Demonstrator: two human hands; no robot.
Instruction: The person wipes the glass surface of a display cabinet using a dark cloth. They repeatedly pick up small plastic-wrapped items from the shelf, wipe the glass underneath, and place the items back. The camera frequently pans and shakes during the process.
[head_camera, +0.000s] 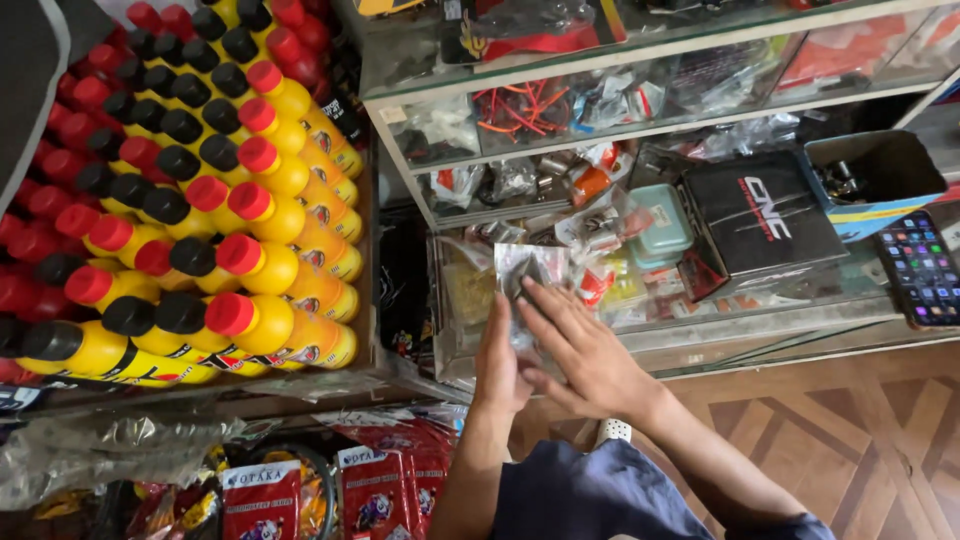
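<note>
Left hand grips the lower edge of a clear plastic packet, right hand lies flat and open-fingered against its face, packet held upright just before the glass display cabinet beyond

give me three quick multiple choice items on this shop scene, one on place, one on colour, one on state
1. Where is the smartphone?
A. on the glass counter, far right
B. on the wooden floor
C. among the bottles

2. What colour are the bottles at left?
A. green
B. yellow, with red or black caps
C. white

3. What are the hands doing?
A. hanging free
B. gripping a bottle
C. left hand and right hand holding a small clear plastic packet

Answers: 1 A, the phone lies by the blue box; 2 B, yellow bodies show under the caps; 3 C, both hands meet at the packet.
</note>
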